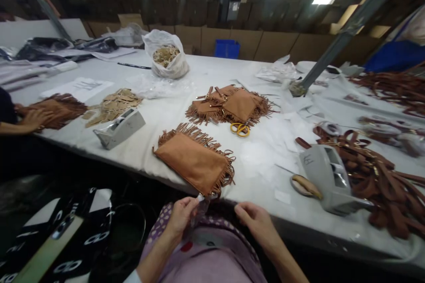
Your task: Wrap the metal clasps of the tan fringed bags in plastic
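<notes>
A brown fringed pouch [191, 159] lies flat at the table's near edge, with fringe along its far and right sides. My left hand [182, 214] pinches a piece of clear plastic film [202, 210] at the pouch's near corner, just off the edge. Small metal hardware shows at that corner, partly covered. To the right, over my lap, my right hand [257, 221] is held apart from the pouch, its fingers loosely bent and nothing visible in them. Yellow-handled scissors [240, 129] rest beyond the pouch, against a pile of similar fringed pouches [241, 105].
Grey tape dispensers stand left [124, 129] and right [327, 177]. Brown straps [381, 177] heap at right. Tan pieces [117, 104] and a white bag [169, 59] lie farther back. A co-worker's hand [36, 117] rests on another fringed piece. A metal post [345, 31] rises at right.
</notes>
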The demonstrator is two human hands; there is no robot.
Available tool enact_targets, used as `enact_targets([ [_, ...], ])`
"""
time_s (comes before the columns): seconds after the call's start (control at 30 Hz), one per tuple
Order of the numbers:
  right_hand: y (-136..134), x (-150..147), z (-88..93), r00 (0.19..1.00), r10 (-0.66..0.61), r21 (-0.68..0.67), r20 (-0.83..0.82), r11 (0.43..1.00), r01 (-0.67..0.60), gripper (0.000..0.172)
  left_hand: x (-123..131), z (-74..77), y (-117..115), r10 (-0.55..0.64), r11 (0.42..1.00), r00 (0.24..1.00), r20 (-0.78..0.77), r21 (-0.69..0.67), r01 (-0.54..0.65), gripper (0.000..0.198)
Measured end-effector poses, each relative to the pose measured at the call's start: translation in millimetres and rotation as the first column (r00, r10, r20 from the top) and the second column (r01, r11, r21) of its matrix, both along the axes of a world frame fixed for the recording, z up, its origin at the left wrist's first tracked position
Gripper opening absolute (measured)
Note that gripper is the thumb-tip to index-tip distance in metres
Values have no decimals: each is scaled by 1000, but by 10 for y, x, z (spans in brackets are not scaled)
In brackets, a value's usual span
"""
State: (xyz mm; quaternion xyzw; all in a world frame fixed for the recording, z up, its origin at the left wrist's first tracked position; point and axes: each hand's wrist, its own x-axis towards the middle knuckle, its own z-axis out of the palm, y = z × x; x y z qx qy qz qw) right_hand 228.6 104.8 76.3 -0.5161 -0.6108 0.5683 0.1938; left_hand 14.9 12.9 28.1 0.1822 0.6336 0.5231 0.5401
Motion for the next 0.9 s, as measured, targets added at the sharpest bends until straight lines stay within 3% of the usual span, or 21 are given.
enact_targets([
  [0.07, -75, -439, 27, 989, 72, -43, -126, 996, -78, 38, -10, -12, -9, -9, 999, 997, -82, 40, 12, 38],
  [0.17, -101, -798, -37, 977, 101, -66, -189, 991, -115, 39, -32, -20, -18, -35, 994, 980, -194, 96, 55, 34],
  [0.53, -179, -1056, -375, 997, 43, -77, 62, 996, -38, 36, -69, -25, -72, -108, 979, 896, -430, 110, 171, 28],
  [0.77, -223, -1037, -471, 996, -50, -99, 80, 993, 58, 43, -50, -145, -47, -90, 981, 956, -281, 141, 134, 29],
  [0.9, -254, -1041, -478, 992, -111, -312, -58, 946, 88, 48, 23, -222, -41, -31, 985, 999, -42, 168, 38, 36],
])
